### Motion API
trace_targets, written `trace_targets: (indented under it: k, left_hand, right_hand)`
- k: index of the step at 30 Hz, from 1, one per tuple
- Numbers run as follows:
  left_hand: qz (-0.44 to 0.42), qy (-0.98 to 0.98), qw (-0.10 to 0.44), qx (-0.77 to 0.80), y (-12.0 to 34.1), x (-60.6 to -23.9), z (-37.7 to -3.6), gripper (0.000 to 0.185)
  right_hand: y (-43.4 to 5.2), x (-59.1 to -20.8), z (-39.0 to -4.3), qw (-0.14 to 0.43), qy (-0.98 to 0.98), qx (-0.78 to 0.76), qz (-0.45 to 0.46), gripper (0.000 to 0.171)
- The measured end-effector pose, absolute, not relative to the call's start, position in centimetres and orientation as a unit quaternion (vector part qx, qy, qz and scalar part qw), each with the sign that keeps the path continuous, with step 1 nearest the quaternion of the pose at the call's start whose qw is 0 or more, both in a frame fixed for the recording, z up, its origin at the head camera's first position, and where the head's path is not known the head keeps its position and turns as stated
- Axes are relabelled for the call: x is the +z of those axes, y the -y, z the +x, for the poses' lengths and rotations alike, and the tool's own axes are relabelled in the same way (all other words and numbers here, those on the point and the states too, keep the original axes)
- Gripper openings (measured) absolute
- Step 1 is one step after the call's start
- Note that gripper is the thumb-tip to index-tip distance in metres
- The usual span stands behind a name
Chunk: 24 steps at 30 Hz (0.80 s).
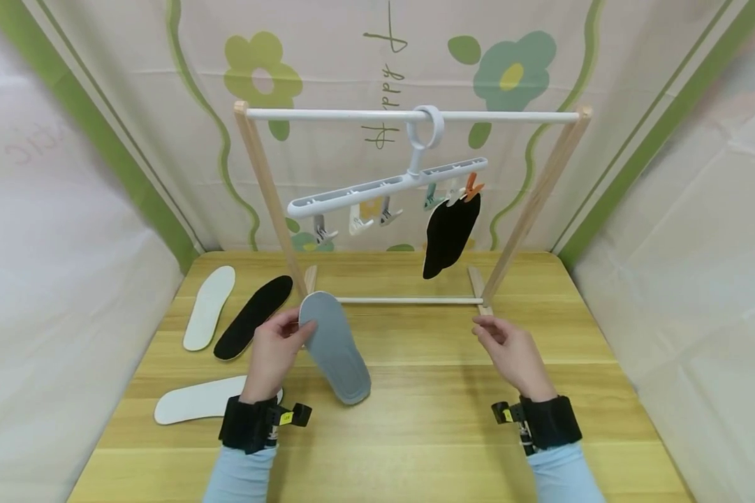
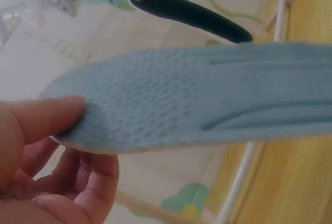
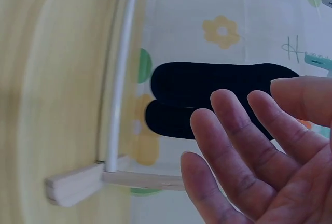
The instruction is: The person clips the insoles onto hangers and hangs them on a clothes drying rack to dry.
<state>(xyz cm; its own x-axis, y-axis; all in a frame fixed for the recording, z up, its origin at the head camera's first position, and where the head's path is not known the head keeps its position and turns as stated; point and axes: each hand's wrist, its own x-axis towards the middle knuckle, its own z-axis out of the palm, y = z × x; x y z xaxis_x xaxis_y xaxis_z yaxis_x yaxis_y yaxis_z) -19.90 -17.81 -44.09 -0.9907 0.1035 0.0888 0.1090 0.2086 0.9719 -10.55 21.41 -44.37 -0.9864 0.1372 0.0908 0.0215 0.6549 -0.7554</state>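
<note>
My left hand [image 1: 276,353] pinches a grey-blue insole [image 1: 336,349] near one end, thumb on its dimpled face; the other end slants down over the table. In the left wrist view the thumb and curled fingers grip the insole [image 2: 155,94] at its edge. My right hand [image 1: 512,353] holds nothing, its fingers loosely bent, near the rack's right foot. Two black insoles [image 3: 218,81] hang beyond it, overlapping, from an orange clip [image 1: 473,187] and a white clip [image 1: 454,191]. These clips belong to a light grey clip hanger [image 1: 352,195], which tilts down to the left.
A wooden rack [image 1: 534,202] with a white top rod [image 1: 327,114] carries the hanger by its ring. Several unused clips, one a grey clip [image 1: 323,230], dangle from it. On the table's left lie a black insole [image 1: 251,321], a white insole [image 1: 209,307] and another white insole [image 1: 195,401].
</note>
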Motion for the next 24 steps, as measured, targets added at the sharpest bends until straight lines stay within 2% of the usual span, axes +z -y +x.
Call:
trace_targets:
  k: [9,15,24]
  left_hand:
    - [-0.089,0.764,0.012,-0.638,16.6,-43.2,-19.9,0.027]
    - [-0.093,0.773,-0.004,-0.628,15.6,-43.0,-19.9,0.022]
    - [-0.149,0.765,-0.009,-0.626,12.9,-42.3,-20.2,0.02]
  right_hand:
    - [-22.0,-41.5,-12.8,0.095,0.912,0.398,-0.027,0.037]
    - [-22.1,-39.3,-14.1,0.127,0.91,0.394,-0.014,0.036]
    - [-21.2,-35.9,-16.0,0.16,0.909,0.384,0.013,0.034]
